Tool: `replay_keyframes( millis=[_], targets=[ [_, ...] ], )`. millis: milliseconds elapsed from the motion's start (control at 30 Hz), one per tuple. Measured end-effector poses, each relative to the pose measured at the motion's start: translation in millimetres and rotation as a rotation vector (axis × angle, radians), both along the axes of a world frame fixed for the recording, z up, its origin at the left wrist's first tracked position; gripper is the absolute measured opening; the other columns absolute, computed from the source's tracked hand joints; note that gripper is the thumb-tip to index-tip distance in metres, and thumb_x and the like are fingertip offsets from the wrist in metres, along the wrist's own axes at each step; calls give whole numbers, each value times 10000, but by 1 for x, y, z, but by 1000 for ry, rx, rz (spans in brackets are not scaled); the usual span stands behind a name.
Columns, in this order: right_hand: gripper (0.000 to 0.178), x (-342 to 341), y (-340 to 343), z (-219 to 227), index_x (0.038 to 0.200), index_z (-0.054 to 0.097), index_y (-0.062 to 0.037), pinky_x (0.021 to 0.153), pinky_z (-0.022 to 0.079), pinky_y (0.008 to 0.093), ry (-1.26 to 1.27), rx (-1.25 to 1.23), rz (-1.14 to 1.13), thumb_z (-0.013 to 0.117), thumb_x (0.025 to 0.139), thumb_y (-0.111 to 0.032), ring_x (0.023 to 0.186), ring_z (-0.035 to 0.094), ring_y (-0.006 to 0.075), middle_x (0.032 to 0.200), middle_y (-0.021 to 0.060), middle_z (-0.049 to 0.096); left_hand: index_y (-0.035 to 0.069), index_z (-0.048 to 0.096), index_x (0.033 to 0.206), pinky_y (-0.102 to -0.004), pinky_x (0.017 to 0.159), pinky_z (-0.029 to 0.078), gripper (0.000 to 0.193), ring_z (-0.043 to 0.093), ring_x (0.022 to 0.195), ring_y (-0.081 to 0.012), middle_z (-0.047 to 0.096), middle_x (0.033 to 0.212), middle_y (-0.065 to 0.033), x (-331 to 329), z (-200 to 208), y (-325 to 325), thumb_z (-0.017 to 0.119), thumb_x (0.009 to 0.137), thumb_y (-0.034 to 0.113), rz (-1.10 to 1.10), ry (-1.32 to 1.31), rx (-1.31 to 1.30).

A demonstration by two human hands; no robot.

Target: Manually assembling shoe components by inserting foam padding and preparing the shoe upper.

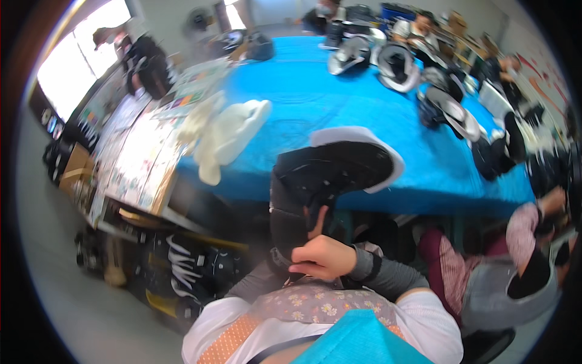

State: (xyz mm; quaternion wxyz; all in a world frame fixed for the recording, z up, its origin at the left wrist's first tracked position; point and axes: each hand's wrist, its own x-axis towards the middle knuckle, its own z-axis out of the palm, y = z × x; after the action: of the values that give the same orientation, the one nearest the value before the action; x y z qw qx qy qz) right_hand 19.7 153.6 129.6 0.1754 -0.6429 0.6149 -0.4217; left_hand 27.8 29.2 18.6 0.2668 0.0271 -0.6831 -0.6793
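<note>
- In the head view, the black boot point(308, 179) is between the person's body and the near edge of the blue table point(303, 100), its pale-rimmed sole end tipped toward 1 o'clock and its shaft running down to 6 o'clock.
- The right hand point(326, 257) sits at the shaft's lower end; its fingers are curled in and seem to pinch the edge there, though blur hides what lies between the tips.
- The left hand is mostly behind the shaft. A bare finger point(316, 223) above the right hand is probably its own; whether the remaining fingers are spread or pressed together, one cannot tell.
- To work this edge well, the worker would likely do best to steady the shaft with the left hand and pinch close to the edge with the right, keeping the material flat.
- The heavy sole end could swing, so resting it on the table would probably help.
- The white padding point(241, 130) toward 11 o'clock and the other boots point(397, 68) toward 1 o'clock are best left undisturbed.
</note>
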Motion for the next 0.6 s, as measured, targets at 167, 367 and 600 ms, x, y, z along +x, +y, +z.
replay_keyframes(
  millis=[167, 367, 600],
  targets=[
    [171, 3, -5, 1, 943, 623, -48, 771, 466, 382, 142, -147, -120, 689, 800, -114, 826, 601, 323, 894, 139, 625, 5, 550, 1207, -335, 890, 446, 429, 570, 1017, -246, 589, 1136, -135, 11, 51, -20, 671, 855, 219, 331, -56, -623],
    [428, -46, 40, 25, 1104, 577, -32, 886, 450, 408, 705, -592, -1227, 764, 723, -87, 952, 595, 256, 1070, 133, 615, -12, 573, 1179, -333, 922, 449, 541, 578, 1058, -248, 608, 1155, -138, 28, 90, -33, 785, 764, 262, 180, 179, -409],
    [429, -66, 77, 9, 1025, 566, 3, 755, 470, 284, -222, -368, -966, 809, 676, -52, 818, 574, 159, 921, 96, 624, 8, 472, 1294, -348, 961, 428, 639, 531, 1128, -237, 547, 1256, -133, 20, 101, -46, 762, 796, 285, -245, 368, -311]
  ],
)
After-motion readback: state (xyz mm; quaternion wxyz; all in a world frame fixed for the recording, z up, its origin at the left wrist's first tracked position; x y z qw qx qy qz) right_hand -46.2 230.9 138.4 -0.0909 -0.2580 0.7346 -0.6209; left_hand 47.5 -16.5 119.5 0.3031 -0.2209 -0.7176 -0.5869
